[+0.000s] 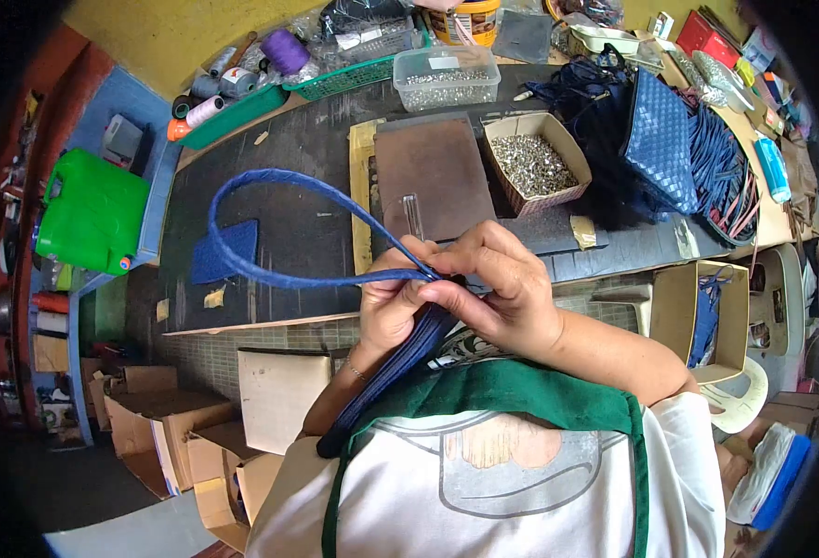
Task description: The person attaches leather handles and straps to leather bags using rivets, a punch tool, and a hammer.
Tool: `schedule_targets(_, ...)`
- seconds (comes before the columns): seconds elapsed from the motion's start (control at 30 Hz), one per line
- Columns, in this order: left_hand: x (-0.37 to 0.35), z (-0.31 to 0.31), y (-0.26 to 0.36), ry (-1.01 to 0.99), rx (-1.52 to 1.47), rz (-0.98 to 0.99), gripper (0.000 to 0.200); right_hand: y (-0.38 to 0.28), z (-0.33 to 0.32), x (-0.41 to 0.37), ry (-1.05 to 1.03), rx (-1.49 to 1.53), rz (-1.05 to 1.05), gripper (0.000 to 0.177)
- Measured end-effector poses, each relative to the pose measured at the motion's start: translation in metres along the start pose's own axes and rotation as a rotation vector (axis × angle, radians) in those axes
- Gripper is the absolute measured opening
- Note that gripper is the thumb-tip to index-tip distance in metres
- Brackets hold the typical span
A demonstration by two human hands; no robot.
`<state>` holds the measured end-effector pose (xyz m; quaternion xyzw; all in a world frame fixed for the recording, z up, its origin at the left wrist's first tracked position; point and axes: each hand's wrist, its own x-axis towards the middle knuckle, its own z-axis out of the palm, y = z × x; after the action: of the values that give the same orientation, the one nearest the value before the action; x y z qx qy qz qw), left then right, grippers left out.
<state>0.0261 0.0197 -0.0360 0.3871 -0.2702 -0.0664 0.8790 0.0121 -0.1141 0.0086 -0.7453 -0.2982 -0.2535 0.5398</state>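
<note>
A long blue strap [289, 179] curves in a big loop above the table, and its two ends meet between my hands. My left hand [389, 302] pinches the strap near those ends. Thumb and bent fingers of my right hand [498, 284] are pressed together on the same joint, touching the left fingertips. Below the hands, a bundle of dark blue strips [382, 381] hangs across my left forearm and the green apron [493, 395]. The exact spot between the fingertips is mostly hidden.
On the dark table [298, 135] are a brown board [428, 163], a basket of small metal pieces [535, 163], a clear plastic box [447, 82], a blue woven piece [225, 251] and a blue woven bag [660, 139]. Cardboard boxes [163, 418] stand at lower left.
</note>
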Motion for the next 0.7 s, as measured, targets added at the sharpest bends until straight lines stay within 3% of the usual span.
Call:
schedule_targets(0.27,-0.005,-0.015,0.007,0.064,-0.050,-0.073,0.014,0.007,0.005,0.000,-0.067,-0.120,-0.063,0.022)
schedule_targets(0.37,-0.005,-0.020,0.018,-0.005,-0.046,-0.067,0.015,0.011,0.008,-0.002,-0.082,-0.175,-0.117,0.024)
schedule_targets(0.43,0.002,-0.010,0.043,-0.090,0.999,-0.043,0.020,0.015,0.010,-0.005,-0.108,-0.189,-0.109,0.025)
schedule_targets(0.53,0.004,0.023,0.049,0.047,1.208,0.041,0.025,0.018,0.013,-0.010,-0.098,-0.140,-0.054,0.023)
schedule_targets(0.57,-0.003,0.007,0.040,-0.007,1.099,0.078,0.028,0.018,0.014,-0.011,-0.112,-0.147,-0.046,0.023)
schedule_targets(0.6,-0.004,0.013,0.040,0.064,0.972,-0.053,0.027,0.018,0.014,-0.012,-0.125,-0.155,-0.038,0.022)
schedule_targets(0.7,-0.005,0.011,0.033,0.099,0.943,-0.006,0.025,0.017,0.017,-0.012,-0.129,-0.130,0.007,0.023)
